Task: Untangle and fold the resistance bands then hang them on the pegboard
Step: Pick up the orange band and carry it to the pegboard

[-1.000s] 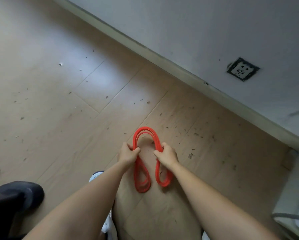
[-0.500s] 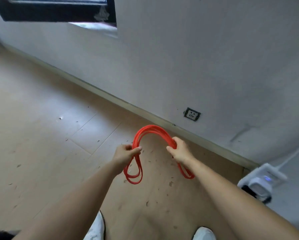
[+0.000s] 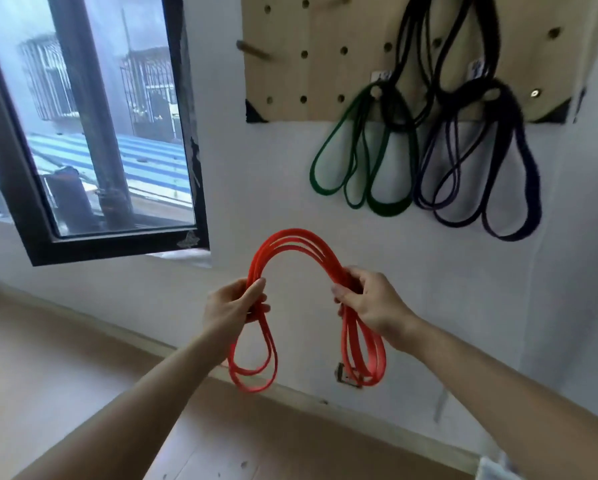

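A folded orange-red resistance band (image 3: 292,241) arches between my two hands in front of the white wall. My left hand (image 3: 233,306) grips its left side and my right hand (image 3: 370,304) grips its right side; looped ends hang below each fist. Up on the wall is the wooden pegboard (image 3: 321,53). A green band (image 3: 359,161), a black band (image 3: 415,60) and a dark purple band (image 3: 481,168) hang from its pegs. A bare wooden peg (image 3: 252,50) sticks out at the board's left.
A black-framed window (image 3: 93,133) fills the wall to the left. A wall socket (image 3: 346,374) sits low behind the band's right loops, just above the skirting board. Wooden floor (image 3: 48,375) lies below.
The view has swung up from the floor to the wall and pegboard. Both hands have raised the folded band and moved a little apart, widening its arch.
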`<state>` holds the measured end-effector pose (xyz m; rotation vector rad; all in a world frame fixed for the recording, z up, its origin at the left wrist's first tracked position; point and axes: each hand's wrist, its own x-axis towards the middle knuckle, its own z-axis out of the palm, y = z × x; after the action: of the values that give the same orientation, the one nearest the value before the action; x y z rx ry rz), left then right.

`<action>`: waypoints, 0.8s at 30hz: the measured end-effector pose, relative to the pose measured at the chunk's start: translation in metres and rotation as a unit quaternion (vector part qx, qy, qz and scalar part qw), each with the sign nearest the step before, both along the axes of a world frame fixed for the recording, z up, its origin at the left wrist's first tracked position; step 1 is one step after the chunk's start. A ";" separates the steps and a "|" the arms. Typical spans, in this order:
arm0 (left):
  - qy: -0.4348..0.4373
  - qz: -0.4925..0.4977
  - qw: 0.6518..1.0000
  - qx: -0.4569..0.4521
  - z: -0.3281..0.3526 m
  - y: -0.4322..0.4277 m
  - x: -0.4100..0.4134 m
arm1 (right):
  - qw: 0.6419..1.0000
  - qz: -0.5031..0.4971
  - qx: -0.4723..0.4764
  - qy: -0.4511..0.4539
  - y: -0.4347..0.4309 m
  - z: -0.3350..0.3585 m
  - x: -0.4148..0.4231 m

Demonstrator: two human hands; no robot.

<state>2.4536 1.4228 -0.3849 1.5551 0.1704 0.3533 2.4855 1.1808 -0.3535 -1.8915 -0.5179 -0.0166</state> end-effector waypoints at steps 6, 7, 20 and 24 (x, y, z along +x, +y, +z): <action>-0.104 0.000 0.994 0.037 0.116 -0.021 0.020 | 0.993 -0.021 0.033 -0.112 0.001 0.109 0.008; -0.116 -0.004 0.992 0.043 0.133 -0.024 0.023 | 0.991 -0.022 0.033 -0.126 0.001 0.125 0.012; -0.241 0.006 0.959 0.147 0.319 -0.039 0.084 | 0.962 -0.126 0.046 -0.239 0.013 0.290 0.065; -0.262 0.022 0.953 0.150 0.349 -0.042 0.111 | 0.956 -0.143 0.051 -0.250 0.021 0.318 0.090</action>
<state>2.5650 1.3810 -0.0357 1.6994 -0.2749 0.8442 2.5755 1.2022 -0.0350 -1.8415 -0.5615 -0.7160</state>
